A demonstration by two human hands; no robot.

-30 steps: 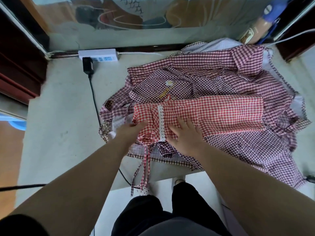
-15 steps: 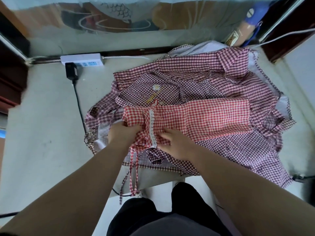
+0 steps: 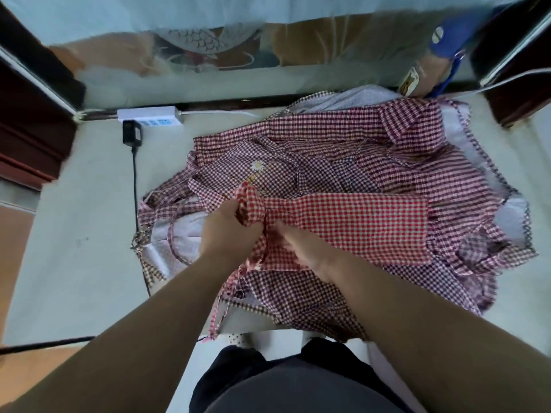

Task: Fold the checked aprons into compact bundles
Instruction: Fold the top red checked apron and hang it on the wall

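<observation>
Apron [image 3: 357, 225], red check, lies as folded strip atop pile [image 3: 343, 162] of darker checked aprons, centre-right of tabletop [image 3: 74, 234]. L hand [image 3: 229, 231] grips its bunched left end; R hand [image 3: 304, 248] pinches cloth just beside. Tie [image 3: 217, 318] dangles over near edge. Widest tabletop stretch: L, past cable [image 3: 134, 186].

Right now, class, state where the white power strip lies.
In the head view, the white power strip lies along the far edge of the table, left of the heap of checked aprons, with the black adapter just in front of it.
</observation>
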